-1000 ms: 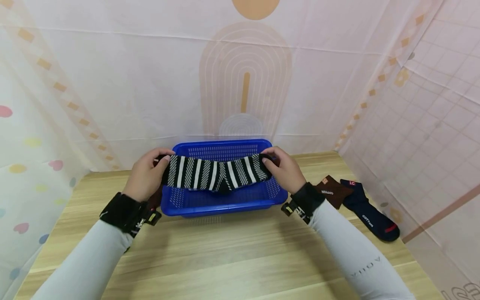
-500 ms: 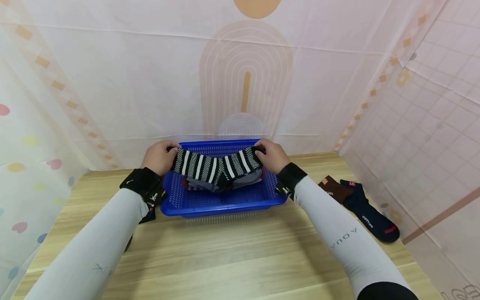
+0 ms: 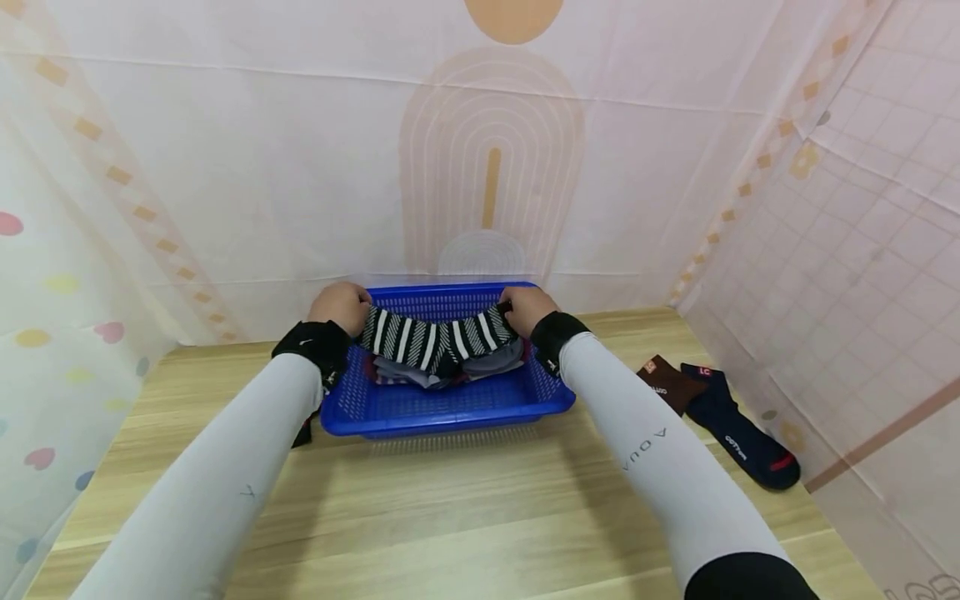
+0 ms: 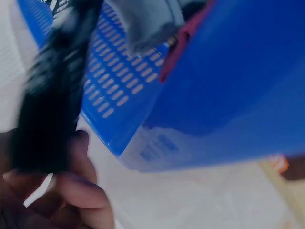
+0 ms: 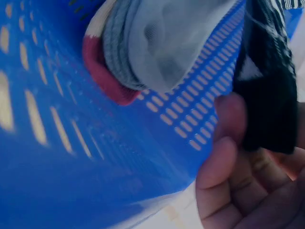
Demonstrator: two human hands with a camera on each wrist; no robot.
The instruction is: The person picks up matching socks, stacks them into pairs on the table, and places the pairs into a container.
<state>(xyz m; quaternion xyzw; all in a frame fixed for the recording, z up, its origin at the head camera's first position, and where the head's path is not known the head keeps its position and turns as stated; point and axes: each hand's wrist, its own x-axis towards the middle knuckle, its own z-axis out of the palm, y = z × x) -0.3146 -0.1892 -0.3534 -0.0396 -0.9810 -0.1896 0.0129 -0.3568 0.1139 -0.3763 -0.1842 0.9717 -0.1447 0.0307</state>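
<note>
A pair of black-and-white striped socks [image 3: 405, 340] is stretched from side to side over the blue basket [image 3: 450, 425], sagging in the middle. My left hand [image 3: 342, 307] pinches one black end, which the left wrist view shows blurred between thumb and fingers. The other black end is pinched by my right hand [image 3: 529, 308], seen close up in the right wrist view. Beneath the striped socks, grey socks [image 5: 164, 45] lie in the basket along with a maroon-ended sock [image 5: 107, 71]. The striped socks partly cover them in the head view.
A brown sock [image 3: 670, 385] and a navy sock [image 3: 738, 437] with a red stripe overlap on the wooden table [image 3: 450, 517] at the right. Something dark [image 3: 303, 433] shows at the basket's left, mostly behind my arm. Patterned cloth walls [image 3: 300, 183] stand close behind the basket.
Both hands have moved inward and farther over the basket, carrying the striped socks down toward its far part. The socks now sag more, and the grey socks below have come into sight.
</note>
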